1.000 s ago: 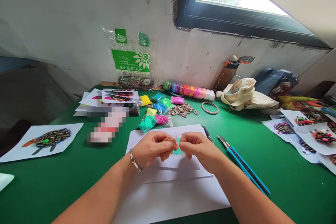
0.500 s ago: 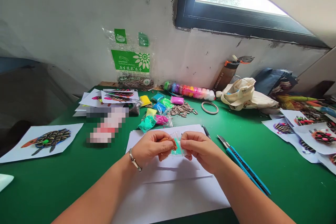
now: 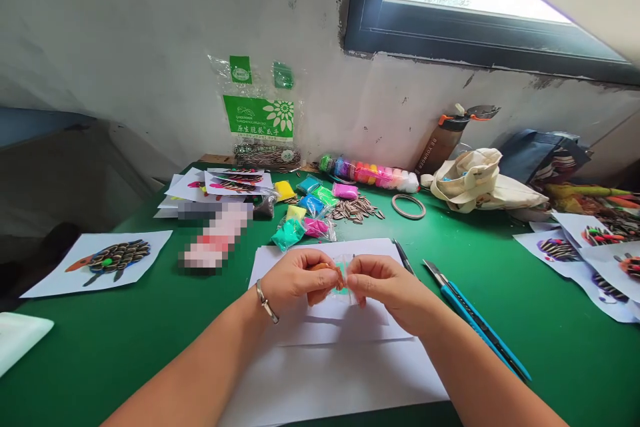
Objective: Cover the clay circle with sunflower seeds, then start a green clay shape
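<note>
Over the white paper sheets [image 3: 345, 373], both hands hold one small plastic packet of orange-brown clay [image 3: 342, 288] with a patch of green on it. My left hand [image 3: 303, 277], with a silver bracelet at the wrist, is closed around the clay-filled end. Thumb and fingers of my right hand [image 3: 383, 283] pinch the see-through edge of the packet. Fingers hide much of the packet, so I cannot tell whether it is open. Just beyond the hands lie several clay packets in other colours, a teal one [image 3: 289, 233] nearest.
A blue utility knife [image 3: 483, 323] and a black pen [image 3: 403, 257] lie right of the paper. Sunflower seeds [image 3: 356, 208], a tape ring [image 3: 409, 207] and a seed bag [image 3: 265, 121] are farther back. Seed pictures lie left [image 3: 103, 260] and right [image 3: 557, 250].
The view has turned slightly left, so everything sits farther right in the picture. Both hands keep hold of the packet, and its green patch shows less between the fingers.
</note>
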Tool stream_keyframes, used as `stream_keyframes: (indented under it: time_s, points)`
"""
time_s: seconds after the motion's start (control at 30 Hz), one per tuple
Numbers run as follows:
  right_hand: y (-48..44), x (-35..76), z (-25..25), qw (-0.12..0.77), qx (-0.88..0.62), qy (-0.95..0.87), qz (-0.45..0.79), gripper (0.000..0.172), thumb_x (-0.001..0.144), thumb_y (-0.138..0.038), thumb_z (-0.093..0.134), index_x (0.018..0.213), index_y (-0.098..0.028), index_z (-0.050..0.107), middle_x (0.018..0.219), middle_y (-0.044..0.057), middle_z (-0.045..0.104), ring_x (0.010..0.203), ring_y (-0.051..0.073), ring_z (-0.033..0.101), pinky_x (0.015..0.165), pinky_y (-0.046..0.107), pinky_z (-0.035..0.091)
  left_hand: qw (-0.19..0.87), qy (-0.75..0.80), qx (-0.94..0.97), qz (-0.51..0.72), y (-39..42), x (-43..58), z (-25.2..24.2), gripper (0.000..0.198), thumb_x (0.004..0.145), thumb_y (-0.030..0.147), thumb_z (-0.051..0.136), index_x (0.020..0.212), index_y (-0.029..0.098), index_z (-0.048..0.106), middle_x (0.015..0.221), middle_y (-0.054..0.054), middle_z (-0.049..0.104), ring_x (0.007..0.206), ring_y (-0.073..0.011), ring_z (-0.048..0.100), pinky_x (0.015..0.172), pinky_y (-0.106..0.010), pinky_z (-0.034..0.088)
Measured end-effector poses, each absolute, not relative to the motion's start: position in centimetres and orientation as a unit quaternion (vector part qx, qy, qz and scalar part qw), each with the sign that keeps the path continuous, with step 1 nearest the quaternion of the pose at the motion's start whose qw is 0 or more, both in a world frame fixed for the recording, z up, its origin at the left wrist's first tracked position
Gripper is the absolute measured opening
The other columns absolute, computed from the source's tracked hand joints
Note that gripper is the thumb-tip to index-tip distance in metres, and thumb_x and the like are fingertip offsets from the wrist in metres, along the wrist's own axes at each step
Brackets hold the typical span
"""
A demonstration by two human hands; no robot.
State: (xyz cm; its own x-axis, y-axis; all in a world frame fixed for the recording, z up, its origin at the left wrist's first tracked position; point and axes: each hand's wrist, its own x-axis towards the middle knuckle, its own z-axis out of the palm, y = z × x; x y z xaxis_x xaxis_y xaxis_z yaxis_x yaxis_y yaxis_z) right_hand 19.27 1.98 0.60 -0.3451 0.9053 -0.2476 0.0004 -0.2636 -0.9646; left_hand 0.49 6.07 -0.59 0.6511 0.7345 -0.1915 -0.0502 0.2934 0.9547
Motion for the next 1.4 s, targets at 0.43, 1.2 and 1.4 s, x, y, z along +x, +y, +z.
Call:
stream_keyframes:
  time_s: [0.43, 1.2, 1.4]
  points:
    - [2.0, 19.1, -0.2, 0.443, -0.373, -0.398, 0.711, 0.032, 0.079, -0.034, 0.068, 0.060, -0.016, 0.050, 0.052, -0.005, 0.042, 0.049, 0.007, 0.034, 0.052, 0.023, 0.026, 0.772, 0.270, 0.494, 0.294, 5.7, 0.5, -0.5, 0.032, 0.068, 0.039, 0.078, 0.073, 0.012, 0.062, 0.053, 0.003, 0.051, 0.044, -0.0067, 0.043, 0.046, -0.021, 0.031]
    - [1.6, 19.0, 0.0, 0.395, -0.384, -0.451, 0.703, 0.023, 0.070, -0.029, 0.075, 0.064, -0.016, 0.057, 0.057, -0.004, 0.049, 0.054, 0.008, 0.041, 0.053, 0.022, 0.031, 0.743, 0.300, 0.517, 0.300, 5.4, 0.6, -0.1, 0.035, 0.066, 0.041, 0.079, 0.070, 0.014, 0.057, 0.053, 0.004, 0.054, 0.042, -0.0054, 0.039, 0.042, -0.020, 0.029]
    - [1.7, 18.8, 0.2, 0.399, -0.425, -0.467, 0.665, 0.029, 0.070, -0.034, 0.075, 0.062, -0.016, 0.054, 0.055, -0.004, 0.048, 0.053, 0.008, 0.038, 0.051, 0.023, 0.027, 0.740, 0.281, 0.539, 0.288, 5.5, 0.7, -0.3, 0.047, 0.067, 0.057, 0.073, 0.071, 0.013, 0.057, 0.053, 0.003, 0.050, 0.048, -0.0081, 0.042, 0.047, -0.022, 0.033]
